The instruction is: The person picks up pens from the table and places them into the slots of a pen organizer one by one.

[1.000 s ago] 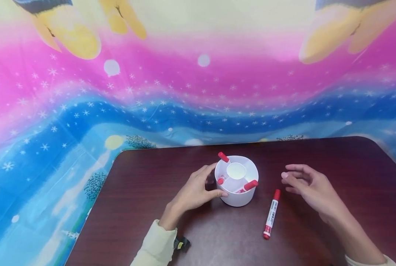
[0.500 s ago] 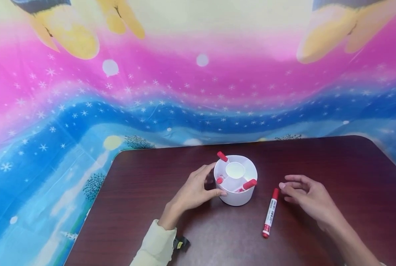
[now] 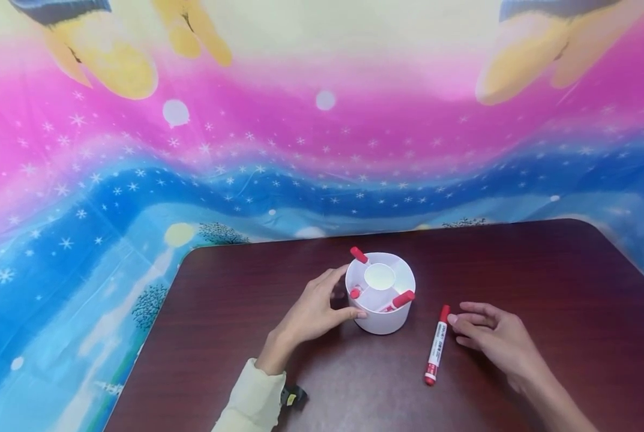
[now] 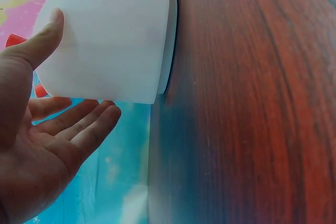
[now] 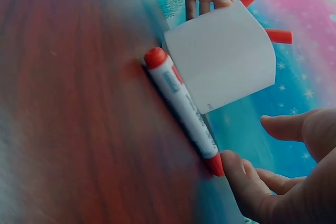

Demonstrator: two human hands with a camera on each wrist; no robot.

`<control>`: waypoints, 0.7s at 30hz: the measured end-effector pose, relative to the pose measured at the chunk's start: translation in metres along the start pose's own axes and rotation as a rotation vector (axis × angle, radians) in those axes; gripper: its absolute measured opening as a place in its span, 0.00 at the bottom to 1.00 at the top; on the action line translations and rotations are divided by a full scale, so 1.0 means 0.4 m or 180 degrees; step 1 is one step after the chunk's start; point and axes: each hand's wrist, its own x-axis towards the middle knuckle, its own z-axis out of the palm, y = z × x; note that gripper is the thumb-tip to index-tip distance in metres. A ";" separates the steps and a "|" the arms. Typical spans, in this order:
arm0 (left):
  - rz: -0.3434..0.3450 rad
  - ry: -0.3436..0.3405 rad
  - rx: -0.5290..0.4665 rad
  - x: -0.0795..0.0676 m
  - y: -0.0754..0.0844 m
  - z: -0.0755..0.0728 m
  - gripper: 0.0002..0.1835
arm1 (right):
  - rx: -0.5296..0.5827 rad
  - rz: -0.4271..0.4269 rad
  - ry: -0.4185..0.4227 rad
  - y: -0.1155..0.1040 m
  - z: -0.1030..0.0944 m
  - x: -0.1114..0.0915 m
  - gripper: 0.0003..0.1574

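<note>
A white round pen holder point(image 3: 382, 324) stands upright on the table, with a raised ring at its centre and divided compartments. Three red-capped markers lean in it, one point(image 3: 401, 300) sticking out over the near right rim. My left hand point(image 3: 312, 310) holds the holder's left side, thumb on the front wall and fingers round the back; the left wrist view shows the thumb lying on the holder's wall point(image 4: 107, 40). Another red-and-white marker point(image 3: 437, 348) lies on the table right of the holder, red cap pointing away. Beside that cap, my right hand point(image 3: 497, 339) has its fingers loosely spread, holding nothing.
The dark wooden table point(image 3: 230, 288) has rounded far corners. Behind it hangs a colourful cloth point(image 3: 300, 144) with snowflakes and dots. A small black object with a yellow patch point(image 3: 293, 396) shows beside the left sleeve point(image 3: 254, 390).
My right hand has moved toward me and slightly left, coming down beside the lying marker's cap. The left hand stays on the pen holder; the whole view has shifted slightly.
</note>
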 end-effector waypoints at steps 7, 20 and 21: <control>0.0018 0.0016 -0.0008 -0.001 -0.002 0.001 0.51 | 0.0284 -0.0077 0.0085 0.024 0.024 -0.006 0.47; 0.0023 0.0020 0.0012 -0.003 0.000 0.000 0.51 | 0.0455 0.0012 0.0346 0.041 0.059 -0.026 0.49; 0.0026 0.0016 0.0027 -0.002 0.001 0.000 0.51 | 0.0470 0.0033 0.0380 0.041 0.063 -0.028 0.50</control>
